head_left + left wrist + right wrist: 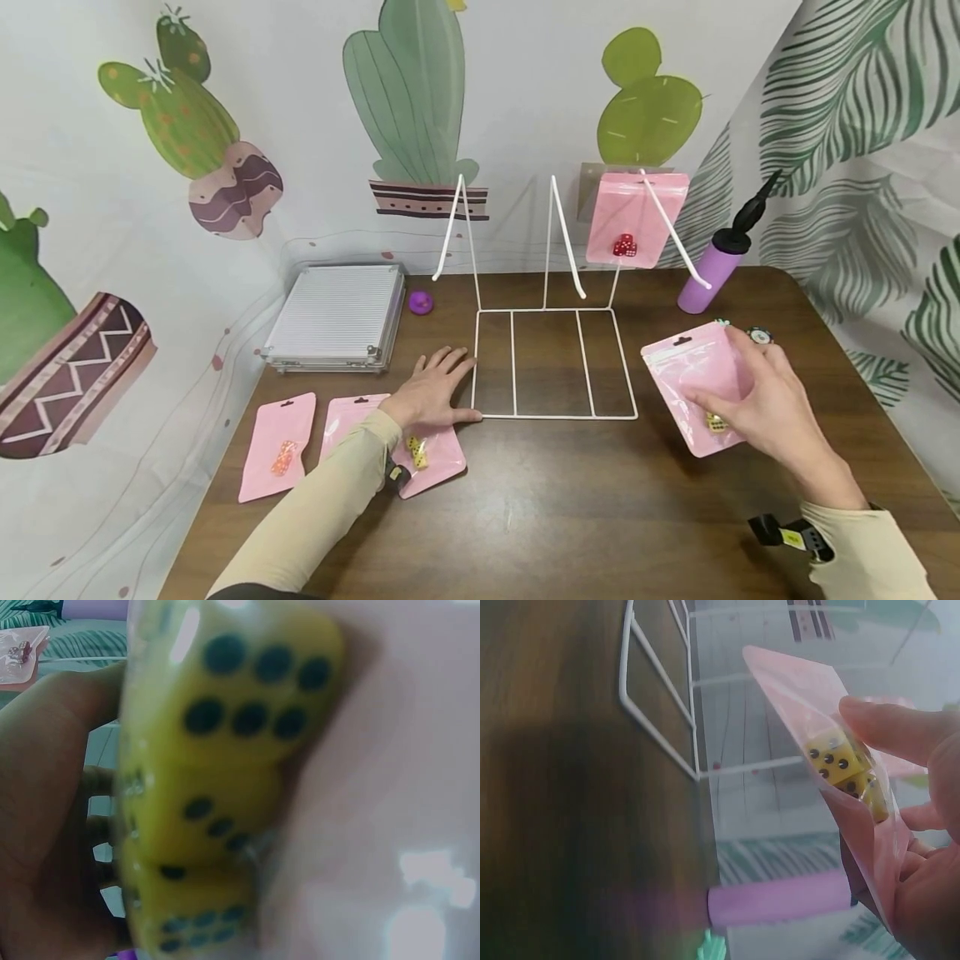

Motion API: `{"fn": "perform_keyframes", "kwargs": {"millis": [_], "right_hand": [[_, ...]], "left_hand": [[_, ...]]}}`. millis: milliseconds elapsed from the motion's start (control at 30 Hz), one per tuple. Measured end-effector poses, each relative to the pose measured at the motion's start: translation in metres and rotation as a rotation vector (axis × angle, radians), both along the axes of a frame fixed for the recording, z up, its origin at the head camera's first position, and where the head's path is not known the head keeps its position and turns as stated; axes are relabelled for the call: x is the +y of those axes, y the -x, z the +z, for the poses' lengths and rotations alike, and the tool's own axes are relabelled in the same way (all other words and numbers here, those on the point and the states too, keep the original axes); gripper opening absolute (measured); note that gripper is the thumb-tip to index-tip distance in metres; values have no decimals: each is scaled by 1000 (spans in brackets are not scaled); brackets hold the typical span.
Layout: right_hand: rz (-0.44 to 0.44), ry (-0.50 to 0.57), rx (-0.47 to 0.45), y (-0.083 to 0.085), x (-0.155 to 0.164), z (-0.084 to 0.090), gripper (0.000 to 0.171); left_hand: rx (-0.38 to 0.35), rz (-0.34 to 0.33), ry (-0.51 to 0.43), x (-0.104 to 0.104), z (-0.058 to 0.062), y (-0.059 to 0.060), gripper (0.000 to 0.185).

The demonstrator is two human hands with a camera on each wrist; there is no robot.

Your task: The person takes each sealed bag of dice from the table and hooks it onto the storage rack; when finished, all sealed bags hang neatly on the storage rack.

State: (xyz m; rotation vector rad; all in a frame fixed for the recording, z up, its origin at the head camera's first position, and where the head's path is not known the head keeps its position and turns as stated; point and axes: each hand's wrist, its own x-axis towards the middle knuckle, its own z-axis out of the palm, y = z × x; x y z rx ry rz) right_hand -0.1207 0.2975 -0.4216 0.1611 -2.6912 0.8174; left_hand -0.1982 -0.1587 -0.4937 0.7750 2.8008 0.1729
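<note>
Head view | right hand [757,400] pinches pink dice pouch [693,379]; left hand [435,385] flat, fingers apart, on bench [570,508] | advice: hold pouch's top hole clear for white wire rack [555,367] hook.

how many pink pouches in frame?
4. One hanging on the wire rack, one held in the right hand, one under the left hand, and one at the table's front left. None visibly hidden.

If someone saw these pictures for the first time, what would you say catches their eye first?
Probably the right hand, lifting a pink pouch with yellow dice above the brown table, right of the white wire rack. On that rack's right prong hangs another pink pouch with red dice. The left hand lies flat on a pouch of yellow dice at the left.
</note>
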Motion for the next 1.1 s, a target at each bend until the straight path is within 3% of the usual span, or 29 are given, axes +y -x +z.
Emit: {"fn": "perform_keyframes", "kwargs": {"millis": [400, 767, 967, 1100], "right_hand": [[113, -18, 85, -2, -33, 4, 102], [228, -1, 167, -6, -66, 8, 103], [302, 49, 244, -10, -83, 17, 106], [339, 103, 314, -12, -92, 29, 97]], "left_hand": [[-2, 0, -10, 0, 3, 0, 99], [20, -11, 1, 0, -4, 0, 100], [14, -9, -14, 0, -3, 0, 100], [12, -6, 0, 0, -2, 1, 101]]}}
